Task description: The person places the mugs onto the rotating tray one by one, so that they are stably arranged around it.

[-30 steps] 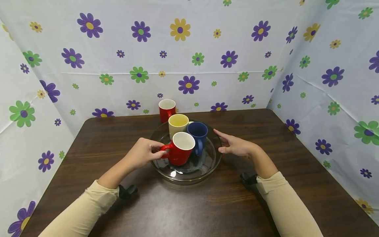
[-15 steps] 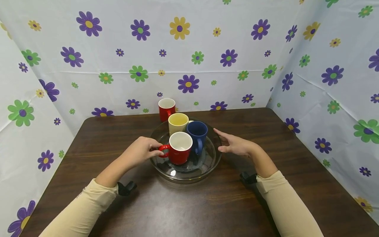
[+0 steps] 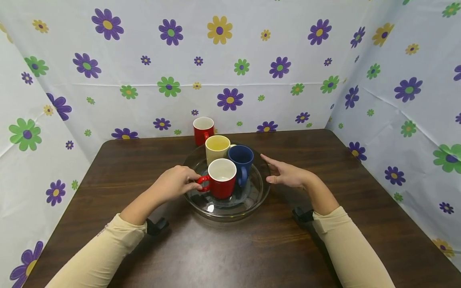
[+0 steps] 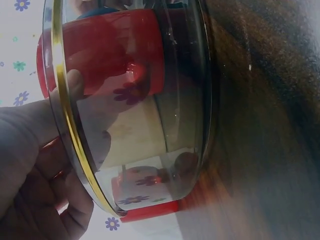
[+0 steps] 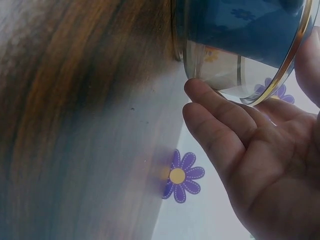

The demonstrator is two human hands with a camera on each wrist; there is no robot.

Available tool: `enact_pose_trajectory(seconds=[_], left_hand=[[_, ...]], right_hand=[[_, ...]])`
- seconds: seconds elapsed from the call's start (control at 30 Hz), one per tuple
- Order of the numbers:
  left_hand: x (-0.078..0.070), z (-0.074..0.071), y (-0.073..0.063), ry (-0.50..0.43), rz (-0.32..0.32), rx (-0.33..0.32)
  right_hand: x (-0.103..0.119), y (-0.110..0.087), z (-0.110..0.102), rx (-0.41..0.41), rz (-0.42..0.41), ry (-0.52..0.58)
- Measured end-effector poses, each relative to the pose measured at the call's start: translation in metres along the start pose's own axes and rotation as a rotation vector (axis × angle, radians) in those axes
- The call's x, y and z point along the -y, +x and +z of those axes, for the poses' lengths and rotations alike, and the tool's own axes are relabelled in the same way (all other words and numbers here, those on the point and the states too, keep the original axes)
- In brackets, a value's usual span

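A smoky, clear glass dish [image 3: 230, 218] holds a red mug [image 3: 223, 188] at its front, a blue mug [image 3: 239, 160] to the right and a pale yellow mug [image 3: 215, 154] behind. With thumb and fingers my left hand [image 3: 176, 183] pinches the front red mug's handle, over the dish's left rim. That mug stands upright, white inside. My right hand [image 3: 288, 175] is at the dish's right side, its fingers extended along the outer wall. In the right wrist view the blue mug [image 5: 240, 32] shows through the glass beside those fingers [image 5: 215, 132].
Behind the dish, another red mug [image 3: 203, 134] stands on the dark wood table [image 3: 230, 256]. Flower-printed white cloth [image 3: 137, 72] hangs along the back and sides. A dark strap mount [image 3: 156, 227] sits at each wrist.
The front red mug has gone from slightly tilted to upright, with its base shifted a little to the right. My left hand keeps the handle; my right hand stays at the dish.
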State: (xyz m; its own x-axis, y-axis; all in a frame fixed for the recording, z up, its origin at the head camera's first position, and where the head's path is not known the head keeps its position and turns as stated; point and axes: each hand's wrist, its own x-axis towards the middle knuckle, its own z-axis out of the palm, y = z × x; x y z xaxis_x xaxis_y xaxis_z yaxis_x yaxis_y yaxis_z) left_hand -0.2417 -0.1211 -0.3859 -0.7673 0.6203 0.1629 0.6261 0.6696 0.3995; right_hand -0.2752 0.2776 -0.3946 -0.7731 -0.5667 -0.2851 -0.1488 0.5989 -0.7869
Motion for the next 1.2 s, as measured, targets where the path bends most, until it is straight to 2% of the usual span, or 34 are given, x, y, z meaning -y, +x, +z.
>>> enact_pose_trajectory(seconds=[0.37,0.53,1.0,1.2], left_hand=[[0.006,-0.001,0.002,0.045,0.022,0.012],[0.007,-0.001,0.003,0.036,0.033,0.02],[0.006,0.001,0.01,0.011,0.144,0.033],[0.004,0.002,0.012,-0.009,0.122,0.03]], right_hand=[[-0.001,0.003,0.001,0.002,-0.001,0.0],[-0.002,0.004,0.001,0.003,-0.004,-0.002],[-0.002,0.004,-0.001,-0.002,0.0,0.021],[-0.002,0.004,-0.002,-0.006,-0.001,0.0]])
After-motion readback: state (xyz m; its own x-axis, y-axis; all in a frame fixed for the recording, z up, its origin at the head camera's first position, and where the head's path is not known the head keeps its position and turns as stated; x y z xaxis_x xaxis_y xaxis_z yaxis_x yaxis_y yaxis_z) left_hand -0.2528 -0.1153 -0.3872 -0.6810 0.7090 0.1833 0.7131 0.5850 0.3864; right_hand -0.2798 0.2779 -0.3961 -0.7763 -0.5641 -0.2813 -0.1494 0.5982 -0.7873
